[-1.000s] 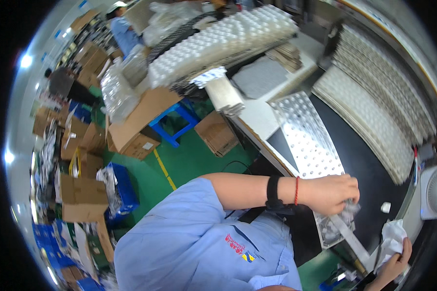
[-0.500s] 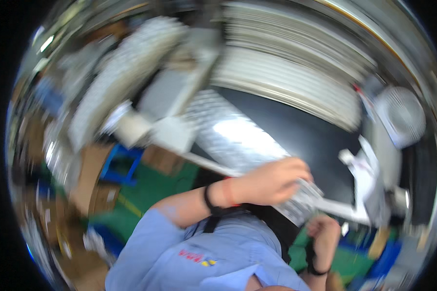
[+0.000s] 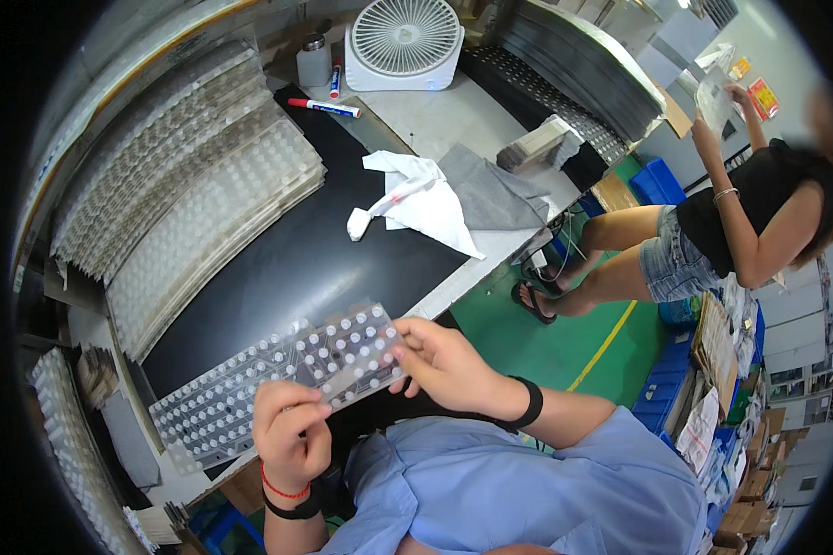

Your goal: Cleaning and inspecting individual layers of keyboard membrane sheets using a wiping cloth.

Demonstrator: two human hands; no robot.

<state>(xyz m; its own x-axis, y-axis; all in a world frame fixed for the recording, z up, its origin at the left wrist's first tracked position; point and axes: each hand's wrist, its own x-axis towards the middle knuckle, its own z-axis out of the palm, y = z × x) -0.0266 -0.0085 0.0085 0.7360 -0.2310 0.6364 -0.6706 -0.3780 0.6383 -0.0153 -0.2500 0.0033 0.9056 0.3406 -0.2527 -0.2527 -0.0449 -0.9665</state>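
A clear keyboard membrane (image 3: 241, 393) with rows of white rubber domes lies slantwise along the table's near side. Its right end is lifted past the edge, toward my body. My right hand (image 3: 449, 370) grips that end, thumb on top and the other fingers partly hidden below. At the membrane's near edge, my left hand (image 3: 290, 430) is curled, its thumb and forefinger pinched on the rim. The exact contact of those fingertips is hard to make out.
Stacks of similar domed sheets (image 3: 213, 203) stand at the far left of the black mat (image 3: 342, 254). Beyond lie a white cloth (image 3: 426, 194), a grey cloth (image 3: 495, 190), markers (image 3: 324, 108) and a fan (image 3: 405, 42). Another person (image 3: 750, 213) stands at right, holding a sheet.
The view has swung to the right and sharpened, bringing the other person in. My right hand, formerly just below the membrane's end, now grips it. My left hand has shifted to the near edge.
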